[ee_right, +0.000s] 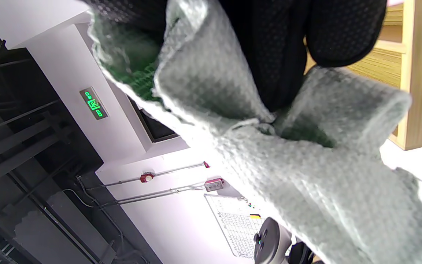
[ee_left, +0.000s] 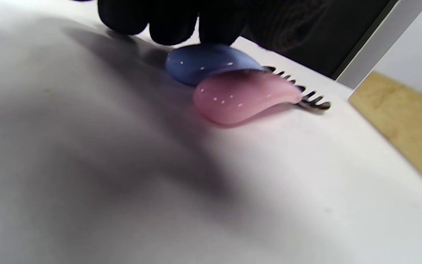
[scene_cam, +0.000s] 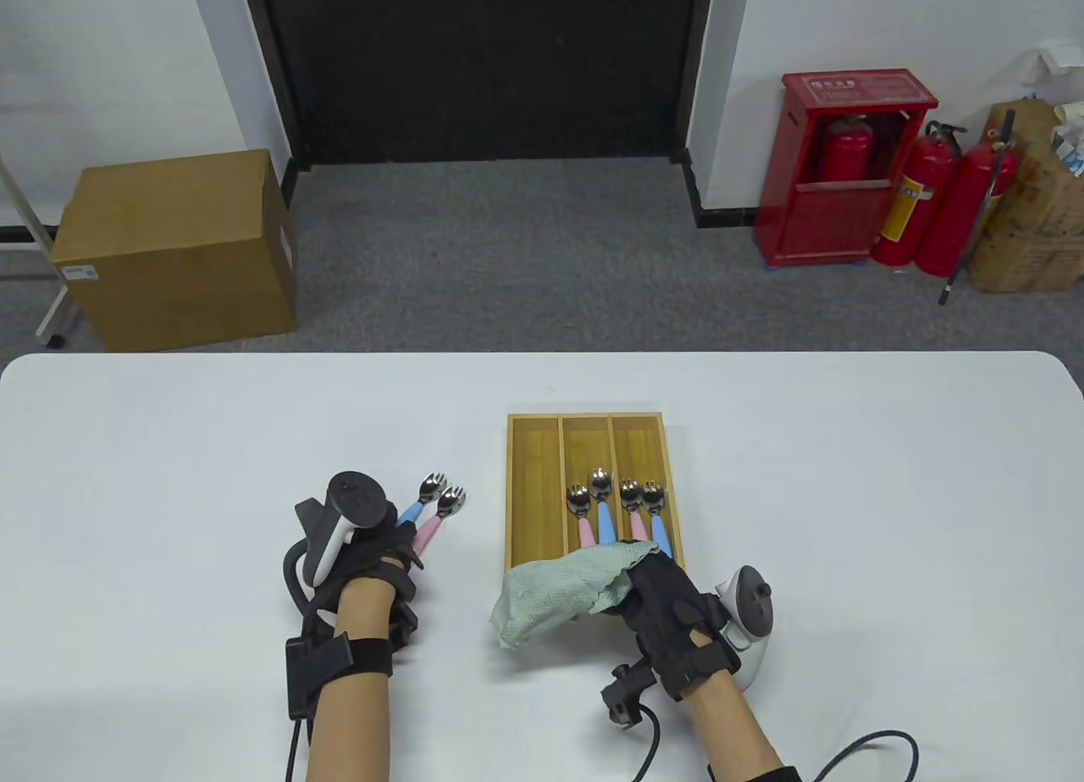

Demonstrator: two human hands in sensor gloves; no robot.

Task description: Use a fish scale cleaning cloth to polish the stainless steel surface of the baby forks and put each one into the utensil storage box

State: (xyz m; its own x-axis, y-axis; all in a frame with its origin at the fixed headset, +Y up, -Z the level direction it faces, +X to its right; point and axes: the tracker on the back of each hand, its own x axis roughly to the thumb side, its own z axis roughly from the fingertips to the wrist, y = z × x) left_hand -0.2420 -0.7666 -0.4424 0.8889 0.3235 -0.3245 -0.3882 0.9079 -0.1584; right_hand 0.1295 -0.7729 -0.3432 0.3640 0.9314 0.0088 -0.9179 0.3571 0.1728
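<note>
On the white table (scene_cam: 169, 443) my left hand (scene_cam: 360, 553) lies over the near ends of two forks, one with a blue handle (scene_cam: 412, 511) and one with a pink handle (scene_cam: 428, 531), which rest side by side on the tabletop to the left of the wooden box (scene_cam: 532, 477). From the left wrist view my gloved fingertips (ee_left: 174, 22) come down onto the blue handle (ee_left: 207, 64), with the pink one (ee_left: 244, 96) touching it alongside, but I cannot tell whether the fingers have closed round it or only rest on it. My right hand (scene_cam: 673, 608) is at the near end of the box, fingers curled and gripping the pale green cloth (scene_cam: 563, 596), which bunches out to the left and droops over the box's near edge; the right wrist view shows the cloth (ee_right: 306, 176) folded round my fingers. Inside the box lie four forks: a pink one (scene_cam: 581, 511) and a blue one (scene_cam: 603, 502) in the middle compartment, a pink one (scene_cam: 633, 507) and a blue one (scene_cam: 655, 509) in the right compartment, all heads pointing away from me.
</note>
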